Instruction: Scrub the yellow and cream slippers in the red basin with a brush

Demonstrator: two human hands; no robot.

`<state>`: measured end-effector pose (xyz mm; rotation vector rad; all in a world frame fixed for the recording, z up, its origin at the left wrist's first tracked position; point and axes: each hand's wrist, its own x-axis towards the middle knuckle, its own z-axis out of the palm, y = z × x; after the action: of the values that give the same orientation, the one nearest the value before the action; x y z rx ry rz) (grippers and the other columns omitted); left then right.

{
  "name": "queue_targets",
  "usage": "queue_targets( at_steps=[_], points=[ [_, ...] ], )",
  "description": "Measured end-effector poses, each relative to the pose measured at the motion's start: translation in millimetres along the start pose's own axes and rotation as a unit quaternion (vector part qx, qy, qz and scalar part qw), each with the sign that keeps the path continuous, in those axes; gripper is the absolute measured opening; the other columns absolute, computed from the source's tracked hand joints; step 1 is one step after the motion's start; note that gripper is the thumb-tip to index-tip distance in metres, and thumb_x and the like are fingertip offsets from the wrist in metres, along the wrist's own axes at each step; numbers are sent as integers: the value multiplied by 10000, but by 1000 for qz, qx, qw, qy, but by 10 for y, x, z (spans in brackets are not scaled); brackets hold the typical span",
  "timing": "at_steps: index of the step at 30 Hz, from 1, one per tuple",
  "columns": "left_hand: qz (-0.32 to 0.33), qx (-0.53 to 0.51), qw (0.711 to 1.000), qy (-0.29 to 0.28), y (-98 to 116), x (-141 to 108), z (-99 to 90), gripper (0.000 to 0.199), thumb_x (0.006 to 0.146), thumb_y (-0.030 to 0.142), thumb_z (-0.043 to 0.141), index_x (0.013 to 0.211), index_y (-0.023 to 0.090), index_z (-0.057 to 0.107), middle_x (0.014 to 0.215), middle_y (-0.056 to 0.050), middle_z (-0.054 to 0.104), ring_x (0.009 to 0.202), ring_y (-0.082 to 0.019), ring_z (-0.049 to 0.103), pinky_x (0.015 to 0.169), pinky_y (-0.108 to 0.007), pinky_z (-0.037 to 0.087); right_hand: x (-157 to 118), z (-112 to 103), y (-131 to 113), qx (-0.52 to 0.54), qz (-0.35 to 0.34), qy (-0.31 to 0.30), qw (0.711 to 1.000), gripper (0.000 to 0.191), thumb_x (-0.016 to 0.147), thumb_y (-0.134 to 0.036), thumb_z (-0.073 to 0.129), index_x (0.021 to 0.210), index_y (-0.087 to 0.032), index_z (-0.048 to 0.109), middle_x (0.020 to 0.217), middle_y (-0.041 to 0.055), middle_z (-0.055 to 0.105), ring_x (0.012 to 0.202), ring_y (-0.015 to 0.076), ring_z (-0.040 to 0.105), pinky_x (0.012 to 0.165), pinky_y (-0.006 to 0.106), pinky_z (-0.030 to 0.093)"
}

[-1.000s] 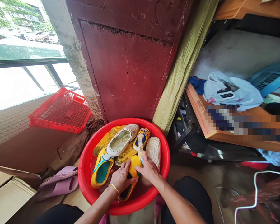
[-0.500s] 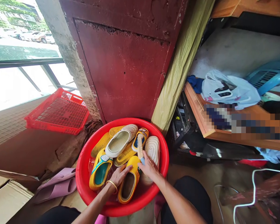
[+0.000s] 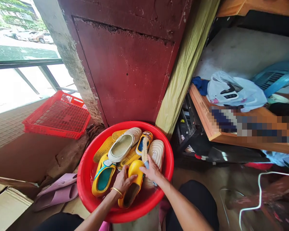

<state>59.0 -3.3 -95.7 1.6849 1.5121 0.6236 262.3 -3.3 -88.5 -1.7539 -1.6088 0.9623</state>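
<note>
A red basin holds several shoes in water. My left hand grips the side of a yellow clog near the basin's front. In my right hand is a brush with pale bristles and a blue handle; its thumb reaches toward the yellow clog's toe. A white clog lies above them, a yellow clog with a teal inside at the left. Behind the brush sits a small yellow shoe with a blue lining. To its right rests an upturned pale shoe.
A red crate stands at the left, with pink slippers on the floor below. Behind the basin is a dark red door. A wooden table bearing a plastic bag is at the right.
The yellow clog has shifted slightly left and tilted, its toe turned more upward. My left hand has moved up along its side, and my right thumb has moved nearer its toe.
</note>
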Motion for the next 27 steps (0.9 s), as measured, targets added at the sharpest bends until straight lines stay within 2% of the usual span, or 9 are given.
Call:
queue_targets(
  at_steps=[4, 8, 14, 18, 21, 27],
  points=[
    [25, 87, 996, 0, 45, -55, 20, 512, 791, 609, 556, 1096, 210, 459, 1010, -155, 730, 944, -353, 713, 824, -440, 505, -25, 98, 23, -18, -11, 13, 1000, 1002, 799, -482, 741, 1615, -183, 242, 1594, 165, 411, 1448, 354, 412, 1173, 483, 369],
    [41, 108, 993, 16, 68, -105, 48, 588, 781, 672, 573, 1130, 213, 452, 1087, -179, 726, 1008, -368, 718, 845, -439, 515, 15, 128, 50, -4, -35, 16, 999, 1002, 797, -466, 726, 1611, -158, 230, 1617, 179, 366, 1473, 334, 376, 1190, 476, 349],
    [37, 23, 999, 8, 55, -68, -27, 490, 835, 667, 542, 1061, 235, 493, 918, -80, 727, 835, -282, 714, 759, -380, 509, 115, 65, 96, 21, -53, 31, 998, 824, 807, -329, 664, 1555, -179, 351, 1554, 146, 477, 1427, 286, 455, 1191, 459, 355],
    [50, -7, 998, 32, 66, -44, -50, 380, 886, 625, 496, 944, 250, 506, 824, -29, 685, 741, -224, 664, 698, -332, 474, 88, 73, 115, 17, -59, 38, 997, 827, 829, -435, 685, 1553, -206, 358, 1563, 139, 465, 1434, 303, 444, 1176, 473, 378],
    [72, 15, 996, 47, 116, -40, -50, 357, 897, 614, 484, 840, 262, 465, 715, 8, 616, 644, -192, 592, 634, -306, 426, 52, 92, 125, 12, -68, 34, 997, 884, 836, -533, 694, 1569, -207, 324, 1589, 154, 423, 1447, 325, 421, 1165, 489, 390],
    [110, 16, 993, 31, 165, -41, -44, 327, 927, 565, 467, 807, 262, 478, 701, 13, 620, 639, -177, 586, 630, -286, 410, 48, 105, 184, 34, -98, 24, 994, 826, 880, -513, 654, 1573, -219, 314, 1609, 140, 394, 1482, 306, 364, 1203, 495, 329]
  ],
)
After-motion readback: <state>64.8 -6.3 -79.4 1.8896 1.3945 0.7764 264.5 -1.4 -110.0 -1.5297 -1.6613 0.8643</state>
